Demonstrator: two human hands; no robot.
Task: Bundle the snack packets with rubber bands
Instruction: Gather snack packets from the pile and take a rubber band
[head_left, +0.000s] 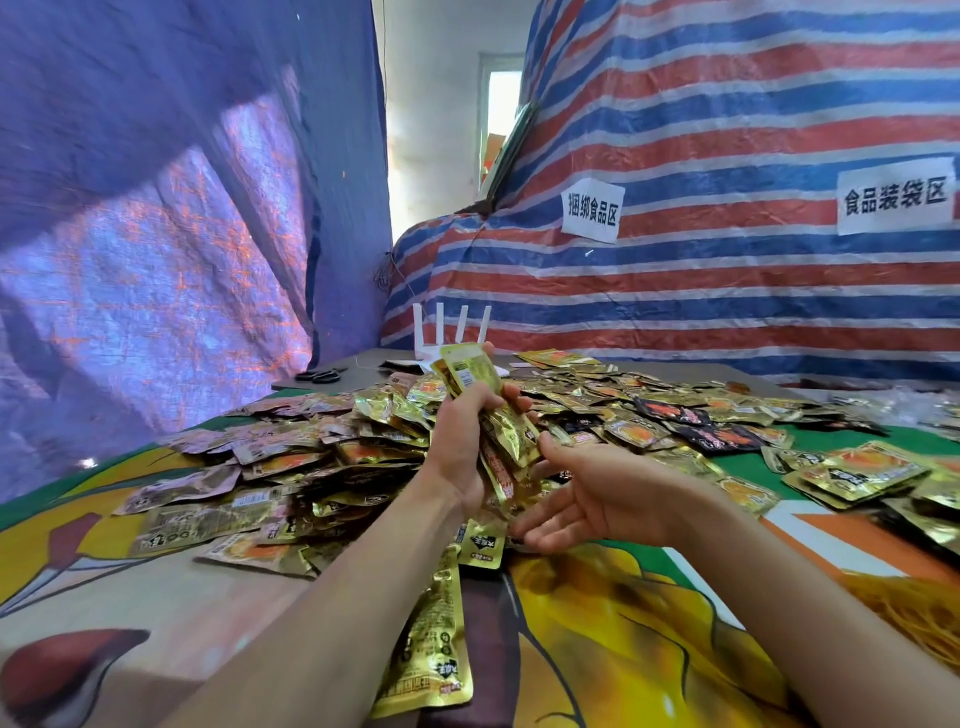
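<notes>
1. Backed by striped tarpaulin (727, 291) and blue tarpaulin (156, 234); worked on a table under printed cloth (156, 597)
2. Spread across the cloth: loose snack packets (322, 447), mostly gold foil, lying at mixed angles
3. Clamped in left hand (462, 452): stack of packets (488, 410), fingers curled round its middle; long axis near upright, top ends pointing up and away, leaning slightly left
4. Held beside the stack's lower end: right hand (587, 499), palm up, fingers relaxed and uncurled, thumb just beside the foil; contact not determinable
5. Piled at right table edge, well apart from both hands: thin orange bands (924, 613)
6. Placed at far edge: white router (452, 332), scissors (322, 374)
</notes>
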